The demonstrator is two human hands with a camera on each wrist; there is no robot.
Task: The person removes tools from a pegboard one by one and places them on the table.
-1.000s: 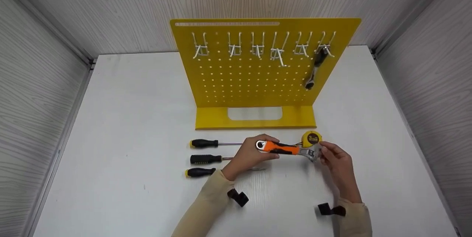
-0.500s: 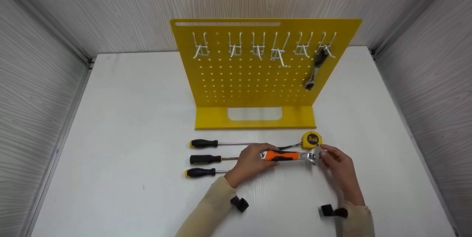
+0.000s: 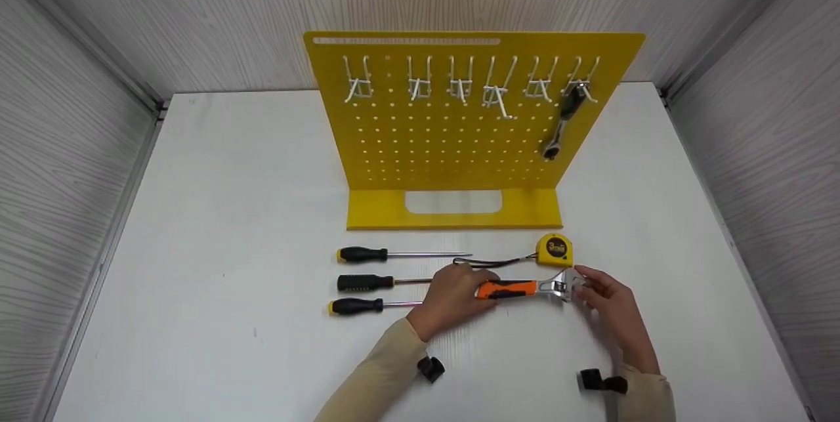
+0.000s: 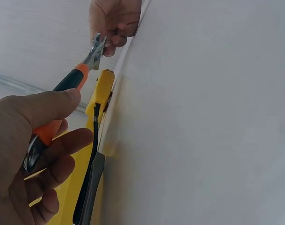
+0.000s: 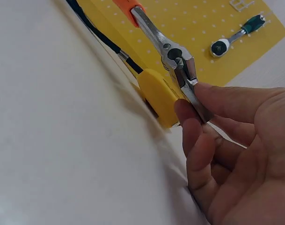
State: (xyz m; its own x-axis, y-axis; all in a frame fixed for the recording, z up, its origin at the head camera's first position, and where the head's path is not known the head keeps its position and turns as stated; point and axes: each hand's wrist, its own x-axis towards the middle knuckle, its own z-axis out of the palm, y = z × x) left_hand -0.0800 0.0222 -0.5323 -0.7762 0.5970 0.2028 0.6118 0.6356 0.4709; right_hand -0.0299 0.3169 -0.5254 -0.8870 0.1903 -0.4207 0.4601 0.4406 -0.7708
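Note:
An adjustable wrench (image 3: 505,289) with an orange and black handle lies crosswise between my hands, its metal head to the right. My left hand (image 3: 456,297) grips the handle's end, thumb on one side and fingers on the other in the left wrist view. With thumb and fingertips, my right hand (image 5: 236,136) pinches the steel head (image 5: 179,65). The wrench is held off the table. Just behind its head sits a yellow tape measure (image 3: 554,249) with a black wrist strap (image 3: 485,263). Left of my left hand lie three screwdrivers, the middle one (image 3: 365,283) partly hidden by that hand.
A yellow pegboard (image 3: 453,140) stands behind the tools, with several white wire hooks (image 3: 459,88) along its top. From the rightmost hook hangs a ratchet (image 3: 563,121). White table (image 3: 216,245) surrounds the board, and panelled walls rise at the back and sides.
Both hands have brought the wrench toward me and slightly to the right, away from the tape measure. Its handle has levelled out. The strap and the top screwdriver's tip now show.

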